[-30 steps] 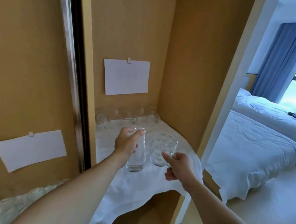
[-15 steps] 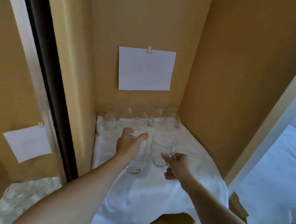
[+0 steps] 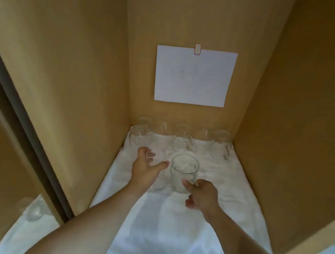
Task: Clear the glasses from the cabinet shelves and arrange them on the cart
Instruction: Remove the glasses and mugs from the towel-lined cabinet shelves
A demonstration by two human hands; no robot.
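On the white cloth [image 3: 175,225] lining the cabinet shelf stand a tall clear glass [image 3: 157,183] and, right of it, a round clear glass mug [image 3: 185,168]. My left hand [image 3: 145,171] wraps the tall glass from the left, thumb and fingers around its upper part. My right hand [image 3: 203,197] is at the mug's near right side, thumb against it and fingers curled where its handle is. Both vessels are upright and seem to rest on the cloth. Several more clear glasses [image 3: 181,141] line the back wall. No cart is in view.
Tan cabinet walls close in the shelf on the left, back and right. A white paper sheet [image 3: 194,76] is clipped to the back wall. A dark door frame [image 3: 18,123] runs down the left; beyond it another clear glass [image 3: 31,213] lies on a cloth.
The view has closed in and turned left onto the shelf, dropping the bedroom from sight. Both hands with the tall glass and the mug now sit deeper on the shelf.
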